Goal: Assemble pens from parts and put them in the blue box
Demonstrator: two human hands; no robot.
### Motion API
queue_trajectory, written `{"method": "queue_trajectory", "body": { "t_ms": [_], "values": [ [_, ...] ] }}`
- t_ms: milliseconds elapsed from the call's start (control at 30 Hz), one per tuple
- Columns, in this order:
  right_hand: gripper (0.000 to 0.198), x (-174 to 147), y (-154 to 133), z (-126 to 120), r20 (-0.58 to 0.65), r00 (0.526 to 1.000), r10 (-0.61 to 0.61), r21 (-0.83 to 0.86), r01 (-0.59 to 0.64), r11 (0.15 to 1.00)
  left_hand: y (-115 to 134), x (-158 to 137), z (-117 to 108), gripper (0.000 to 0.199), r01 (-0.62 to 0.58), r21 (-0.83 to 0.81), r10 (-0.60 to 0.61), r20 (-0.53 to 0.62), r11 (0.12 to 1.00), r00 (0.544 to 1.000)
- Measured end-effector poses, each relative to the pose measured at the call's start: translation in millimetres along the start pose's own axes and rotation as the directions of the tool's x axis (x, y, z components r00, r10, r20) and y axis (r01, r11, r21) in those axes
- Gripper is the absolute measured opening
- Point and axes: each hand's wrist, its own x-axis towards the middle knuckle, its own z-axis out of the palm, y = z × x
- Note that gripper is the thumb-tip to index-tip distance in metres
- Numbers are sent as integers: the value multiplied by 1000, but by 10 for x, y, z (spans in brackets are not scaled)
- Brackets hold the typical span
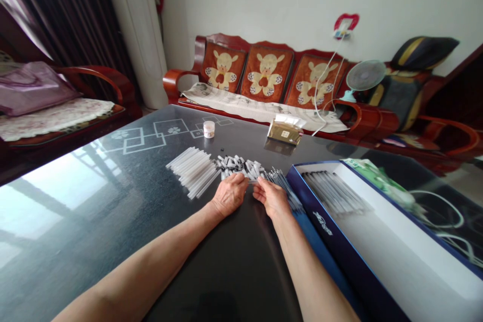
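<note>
Over the dark table my left hand (pixel 231 194) is closed, its fingers curled round one end of a thin pale pen part (pixel 252 180). Fingertips of my right hand (pixel 270 195) pinch the other end, just to the right. Most of this part is hidden by the fingers. Beyond both hands lies a pile of small white and black pen caps (pixel 241 165). White translucent pen barrels (pixel 194 171) lie side by side left of the pile. Thin pen refills (pixel 283 181) are bunched close to my right hand, against the blue box.
A long blue box (pixel 332 251) with a white inside stands at the right, a row of pens (pixel 335 191) in its far end. Farther back are a small white jar (pixel 209 130) and a gold tissue pack (pixel 285 131). A green package (pixel 381 181) and white cable (pixel 458 214) lie beyond the box.
</note>
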Motion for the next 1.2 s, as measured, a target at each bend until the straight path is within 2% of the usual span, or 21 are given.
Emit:
{"method": "queue_trajectory", "body": {
  "t_ms": [167,400,567,833,1200],
  "values": [
    [32,14,76,-33,40,992,-119,15,118,993,8,18,27,29,24,-11,-24,-29,1000,999],
    [44,8,149,-152,209,952,-223,65,214,975,10,25,54,28,-2,19,3,-32,1000,999],
    [42,20,163,-106,106,966,-234,33,232,972,-8,24,84,26,-40,-26,40,-24,999,999],
    [36,14,226,10,-5,975,-222,18,222,975,-22,29,95,30,-68,-77,61,-94,995,994],
    [14,76,196,111,-101,992,-80,4,81,997,-5,41,42,28,-50,-38,49,-12,998,999]
  ]
}}
